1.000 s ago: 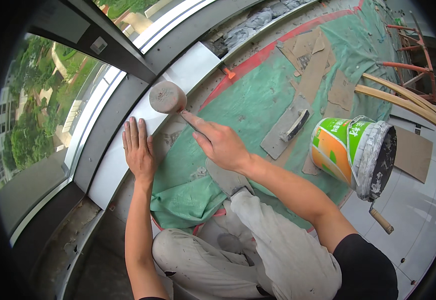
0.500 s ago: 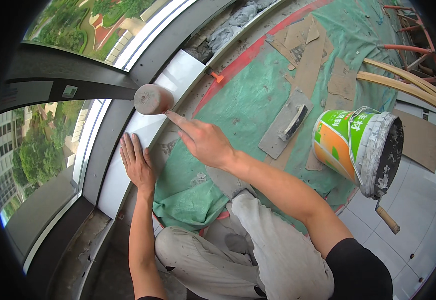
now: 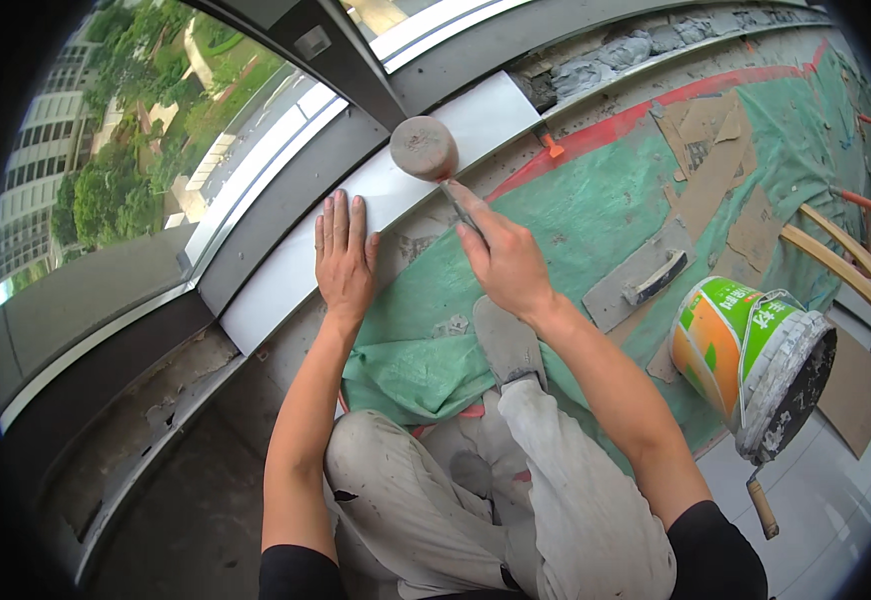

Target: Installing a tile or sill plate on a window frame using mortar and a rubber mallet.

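Observation:
My right hand (image 3: 509, 258) is closed round the handle of a rubber mallet (image 3: 423, 148), its round, dust-covered head over the white sill slab (image 3: 286, 295). Whether the head touches the slab I cannot tell. My left hand (image 3: 346, 258) lies flat on the same slab, fingers stretched out toward the window, with nothing in it. The slab is long and glossy, set along the dark window frame. At its far end, by the outer edge, sticks an orange plastic piece (image 3: 553, 147).
Grey mortar (image 3: 616, 58) lies in the channel beyond the slab. Green sheeting (image 3: 576, 205) covers the floor to the right, with cardboard scraps (image 3: 721, 170), a plastering trowel (image 3: 641, 275) and a tipped bucket (image 3: 731, 345) on it. A wooden-handled tool (image 3: 762, 508) hangs by the bucket.
The view has swung to the left, so everything appears shifted right and turned. My left hand still rests on the slab, and the mallet stays in my right hand over it.

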A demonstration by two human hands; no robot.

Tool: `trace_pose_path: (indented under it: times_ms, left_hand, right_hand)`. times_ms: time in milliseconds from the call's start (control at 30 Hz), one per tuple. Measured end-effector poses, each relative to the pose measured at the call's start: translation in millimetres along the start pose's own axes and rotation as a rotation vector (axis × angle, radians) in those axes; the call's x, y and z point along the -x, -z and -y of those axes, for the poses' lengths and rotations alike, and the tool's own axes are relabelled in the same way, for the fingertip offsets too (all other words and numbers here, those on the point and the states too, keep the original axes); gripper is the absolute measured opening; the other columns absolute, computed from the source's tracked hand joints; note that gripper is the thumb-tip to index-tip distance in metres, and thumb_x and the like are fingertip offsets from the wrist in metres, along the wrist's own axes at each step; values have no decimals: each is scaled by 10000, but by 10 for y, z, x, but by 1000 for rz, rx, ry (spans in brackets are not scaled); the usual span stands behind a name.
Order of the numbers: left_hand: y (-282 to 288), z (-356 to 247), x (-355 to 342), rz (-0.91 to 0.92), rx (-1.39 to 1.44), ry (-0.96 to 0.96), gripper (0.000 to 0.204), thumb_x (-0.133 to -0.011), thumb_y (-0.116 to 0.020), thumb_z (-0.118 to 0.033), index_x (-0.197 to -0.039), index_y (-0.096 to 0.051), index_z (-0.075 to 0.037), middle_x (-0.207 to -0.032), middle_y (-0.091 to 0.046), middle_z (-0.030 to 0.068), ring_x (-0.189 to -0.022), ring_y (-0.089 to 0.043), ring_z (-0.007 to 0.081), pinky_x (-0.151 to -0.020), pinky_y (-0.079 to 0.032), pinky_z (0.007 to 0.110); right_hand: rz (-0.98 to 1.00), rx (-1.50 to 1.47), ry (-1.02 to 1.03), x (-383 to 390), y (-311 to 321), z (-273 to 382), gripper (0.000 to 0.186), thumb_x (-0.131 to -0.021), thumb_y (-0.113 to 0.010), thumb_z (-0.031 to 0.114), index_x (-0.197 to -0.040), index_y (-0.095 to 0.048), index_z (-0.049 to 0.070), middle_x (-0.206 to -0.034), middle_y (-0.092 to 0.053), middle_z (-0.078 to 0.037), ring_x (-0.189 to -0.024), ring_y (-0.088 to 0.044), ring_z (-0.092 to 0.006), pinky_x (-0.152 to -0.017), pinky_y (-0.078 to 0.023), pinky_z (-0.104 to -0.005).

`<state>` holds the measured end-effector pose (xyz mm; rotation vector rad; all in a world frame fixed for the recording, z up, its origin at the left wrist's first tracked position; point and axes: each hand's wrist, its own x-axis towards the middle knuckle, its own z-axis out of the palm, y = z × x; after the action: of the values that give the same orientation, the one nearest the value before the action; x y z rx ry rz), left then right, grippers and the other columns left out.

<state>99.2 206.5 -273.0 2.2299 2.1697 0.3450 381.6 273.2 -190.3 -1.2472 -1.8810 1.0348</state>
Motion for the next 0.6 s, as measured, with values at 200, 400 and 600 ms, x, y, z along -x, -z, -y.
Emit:
trace_pose_path:
  times_ms: [200, 400, 600]
  left_hand:
    - [132, 366, 410, -18, 3, 115, 691, -1239, -559, -427, -1830, -452, -87, -1916, -403, 147, -1790, -340, 344, -1472, -247, 510]
    - [184, 617, 893, -37, -23, 238, 683, -1281, -428, -477, -1838, -433, -80, -1924, -378, 172, -1794, -314, 391, -1467, -225, 544]
    - [134, 576, 931, -36, -65, 276, 735, -1273, -417, -529, -1857, -385, -83, -1947, -324, 171, -1815, -257, 382, -1479, -177, 539]
  right_hand:
    - [48, -20, -134, 449, 256, 158, 551, -1134, -707, 35, -1680, -632, 28, -1389, -818, -235, -885, -751, -298, -846, -622, -373]
    - [18, 241, 37, 1017, 403, -334, 641, -1078, -771, 45, -1700, -637, 117, -1197, -826, -194, -783, -770, -332, -702, -624, -447]
    - [155, 384, -138, 1328, 462, -599, 665, -1053, -803, 23, -1692, -652, 132, -1307, -818, -217, -984, -815, -391, -837, -653, -462]
